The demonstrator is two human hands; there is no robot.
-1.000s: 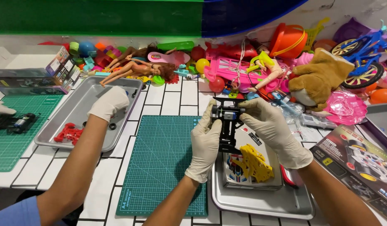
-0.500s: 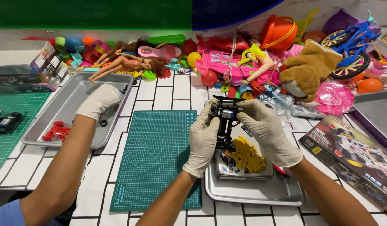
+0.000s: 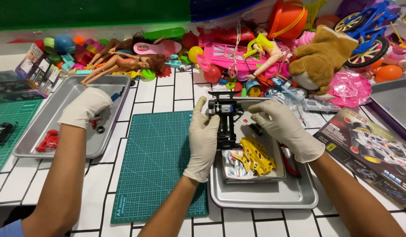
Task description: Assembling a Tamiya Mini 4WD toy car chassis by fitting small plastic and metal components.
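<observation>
Both gloved hands – perhaps gripping – on black toy-car chassis

Black toy car chassis — held upright above the metal tray (gripped from both sides).

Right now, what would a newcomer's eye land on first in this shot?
Centre frame, the gloved left hand and right hand hold a black toy car chassis above a metal tray with a yellow car body. Behind, a bright heap of toys lines the wall. At left, another person's gloved hand reaches into a second tray.
</observation>
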